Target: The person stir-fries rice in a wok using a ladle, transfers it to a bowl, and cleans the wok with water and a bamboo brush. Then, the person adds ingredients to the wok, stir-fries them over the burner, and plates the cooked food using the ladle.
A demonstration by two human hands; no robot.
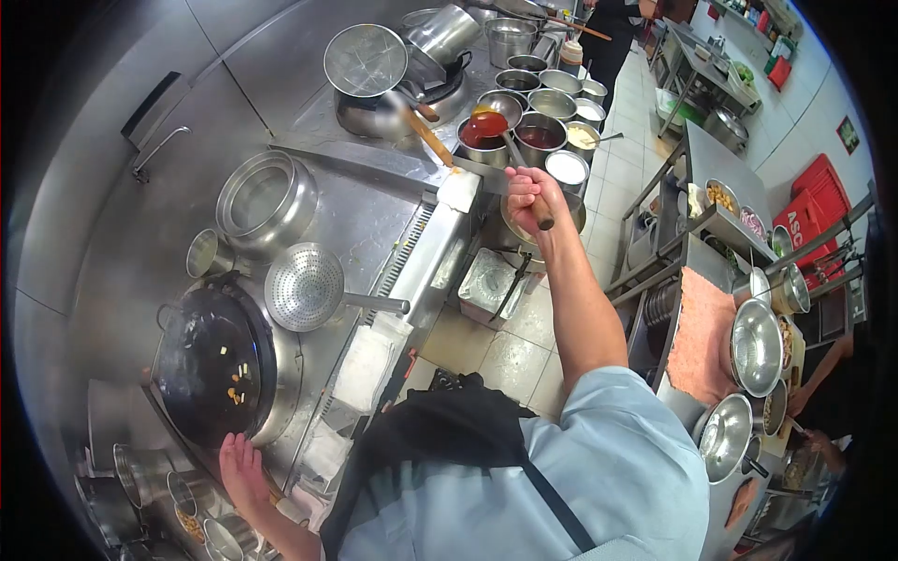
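Note:
My right hand [533,194] is closed round the wooden-ended handle of a ladle [516,154]. The ladle's bowl holds red sauce and hangs over a pot of dark red sauce [480,150]. Beside it stands a second pot of red sauce [541,137]. Low on the left, my left hand [245,470] has its fingers stretched out, with nothing seen in it. It is beside the near rim of a dark wok [210,360], where several small pale and brown pieces lie. Whether the fingers touch the rim I cannot tell.
A perforated strainer [305,287] rests right of the wok, near folded white cloths [371,365]. Behind are a large metal pot [265,201] and a round sieve [366,61]. Seasoning containers [553,103] stand in rows. Across the tiled aisle are prep counters [716,178] and another person's arm [828,374].

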